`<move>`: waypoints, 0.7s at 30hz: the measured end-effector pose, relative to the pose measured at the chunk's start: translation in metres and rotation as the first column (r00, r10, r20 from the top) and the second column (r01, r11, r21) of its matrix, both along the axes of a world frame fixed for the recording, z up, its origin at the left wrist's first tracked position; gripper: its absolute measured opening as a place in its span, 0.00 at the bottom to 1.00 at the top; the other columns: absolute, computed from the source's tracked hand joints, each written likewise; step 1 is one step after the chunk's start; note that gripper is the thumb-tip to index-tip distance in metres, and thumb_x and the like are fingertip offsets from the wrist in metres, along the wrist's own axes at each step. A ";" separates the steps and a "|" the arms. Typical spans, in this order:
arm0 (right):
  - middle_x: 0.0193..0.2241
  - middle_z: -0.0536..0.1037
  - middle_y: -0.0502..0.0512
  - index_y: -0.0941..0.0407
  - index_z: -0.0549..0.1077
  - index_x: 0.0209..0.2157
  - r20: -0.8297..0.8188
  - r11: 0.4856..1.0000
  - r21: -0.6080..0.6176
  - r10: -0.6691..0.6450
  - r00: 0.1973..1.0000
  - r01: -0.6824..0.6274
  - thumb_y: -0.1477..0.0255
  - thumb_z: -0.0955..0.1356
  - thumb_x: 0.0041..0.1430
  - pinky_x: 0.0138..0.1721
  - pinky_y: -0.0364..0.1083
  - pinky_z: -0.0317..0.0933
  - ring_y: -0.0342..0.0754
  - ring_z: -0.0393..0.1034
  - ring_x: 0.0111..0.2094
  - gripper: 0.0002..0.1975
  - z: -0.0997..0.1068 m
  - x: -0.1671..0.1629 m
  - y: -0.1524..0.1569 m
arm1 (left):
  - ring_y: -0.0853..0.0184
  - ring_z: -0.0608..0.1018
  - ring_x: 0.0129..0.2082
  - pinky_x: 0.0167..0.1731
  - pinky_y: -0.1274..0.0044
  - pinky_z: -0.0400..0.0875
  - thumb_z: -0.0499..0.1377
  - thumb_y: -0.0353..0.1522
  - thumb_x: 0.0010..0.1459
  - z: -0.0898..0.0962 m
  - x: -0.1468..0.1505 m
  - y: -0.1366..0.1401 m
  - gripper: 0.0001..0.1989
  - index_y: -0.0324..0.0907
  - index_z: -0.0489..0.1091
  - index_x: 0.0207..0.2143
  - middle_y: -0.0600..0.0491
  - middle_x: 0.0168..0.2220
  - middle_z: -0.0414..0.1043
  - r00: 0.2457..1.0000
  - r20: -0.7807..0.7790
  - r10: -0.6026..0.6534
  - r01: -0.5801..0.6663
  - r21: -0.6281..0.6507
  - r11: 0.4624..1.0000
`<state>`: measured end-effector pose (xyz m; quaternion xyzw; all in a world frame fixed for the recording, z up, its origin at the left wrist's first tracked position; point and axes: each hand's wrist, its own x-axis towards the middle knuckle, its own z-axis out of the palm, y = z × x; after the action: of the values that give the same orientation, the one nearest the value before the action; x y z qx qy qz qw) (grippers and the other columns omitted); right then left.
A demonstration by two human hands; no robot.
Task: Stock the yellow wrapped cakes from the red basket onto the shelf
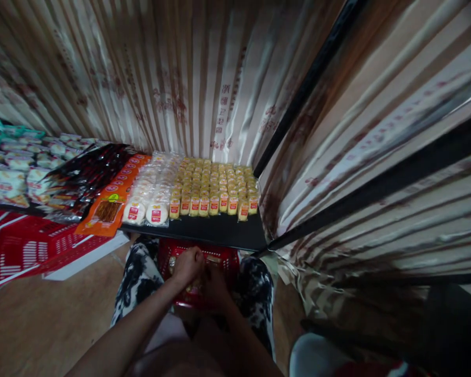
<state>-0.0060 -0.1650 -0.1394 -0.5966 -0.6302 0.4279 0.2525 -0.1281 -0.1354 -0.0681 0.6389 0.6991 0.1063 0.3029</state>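
Between my knees is a red plastic basket [232, 262], just below the front edge of a black shelf [220, 230]. Several small yellowish wrapped packets [172, 263] lie inside it. Over the basket, my left hand [189, 266] has its fingers curled closed; whatever they may hold is hidden. My right hand [214, 281] reaches down into the basket beside it, dim and blurred, with its fingers hard to make out. Nearest the hands on the shelf stand rows of small yellow wrapped cakes [204, 204] with red-and-white labels.
Left of the cakes lie round white packaged pastries [157, 213], orange snack packs [105, 209], dark packets [90, 173] and white bags [8, 183]. Red baskets [35, 251] sit at left. Pleated curtains [204, 78] and black bars [294, 120] enclose the shelf.
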 end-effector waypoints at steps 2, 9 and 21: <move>0.34 0.77 0.57 0.57 0.73 0.35 -0.005 1.000 0.017 -0.020 1.000 0.020 0.68 0.61 0.55 0.39 0.46 0.62 0.49 0.70 0.35 0.12 0.005 0.004 -0.002 | 0.70 0.74 0.35 0.34 0.82 0.61 0.51 0.29 0.57 0.006 0.003 -0.001 0.08 0.43 0.70 0.33 0.55 0.35 0.74 0.999 0.047 -0.013 0.011 0.042 0.999; 0.31 0.76 0.53 0.56 0.70 0.39 -0.277 0.995 0.058 -0.067 0.959 0.086 0.64 0.61 0.55 0.35 0.44 0.63 0.46 0.69 0.32 0.14 0.019 0.017 -0.009 | 0.71 0.73 0.31 0.32 0.82 0.61 0.52 0.28 0.54 0.019 0.016 0.003 0.08 0.43 0.71 0.31 0.55 0.32 0.74 0.991 0.132 -0.026 0.011 0.118 0.993; 0.32 0.78 0.54 0.56 0.72 0.37 -0.545 0.903 -0.149 -0.415 0.728 0.403 0.56 0.73 0.37 0.35 0.47 0.66 0.50 0.73 0.33 0.26 0.086 0.059 0.017 | 0.73 0.66 0.21 0.24 0.81 0.58 0.56 0.35 0.49 0.035 0.013 0.031 0.09 0.38 0.70 0.27 0.58 0.20 0.66 0.791 0.611 -0.027 -0.029 0.082 0.996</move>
<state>0.0525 -0.1483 -0.0532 -0.5693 -0.3755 0.5252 0.5090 -0.1155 -0.1042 -0.0333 0.5824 0.5588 0.3375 0.4845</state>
